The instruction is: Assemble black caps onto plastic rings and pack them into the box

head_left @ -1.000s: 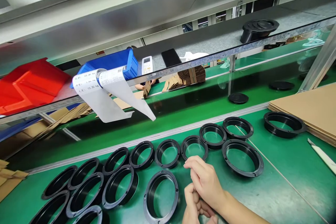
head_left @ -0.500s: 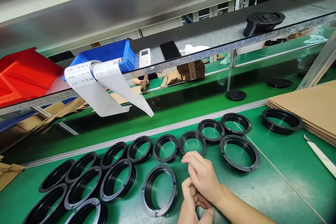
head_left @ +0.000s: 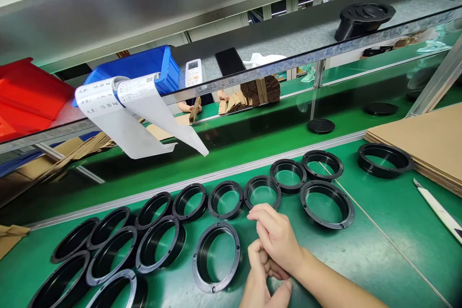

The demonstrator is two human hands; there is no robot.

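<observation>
My right hand (head_left: 278, 236) rests across my left hand (head_left: 260, 276) at the bottom of the head view, over the green worktop (head_left: 364, 260). The fingers of both hands are curled in against each other, and I see nothing in them. My left thumb points right, toward the right wrist. Close to the left of my hands lies a black flanged ring (head_left: 234, 257), tilted in view. Just beyond my right fingertips is another black ring (head_left: 276, 197), its near rim partly covered by them.
Several more black rings (head_left: 176, 245) spread left and back. A white-handled knife (head_left: 438, 209) lies at right beside stacked cardboard (head_left: 422, 139). The shelf (head_left: 288, 41) above holds a blue bin (head_left: 133, 67), red bin (head_left: 29, 98), label rolls (head_left: 99, 96) and a remote (head_left: 193, 73). Another person's hand (head_left: 188, 107) shows behind.
The view has shifted slightly, so the shelf and rings sit a little higher and further left. My hands keep the same pose, one over the other.
</observation>
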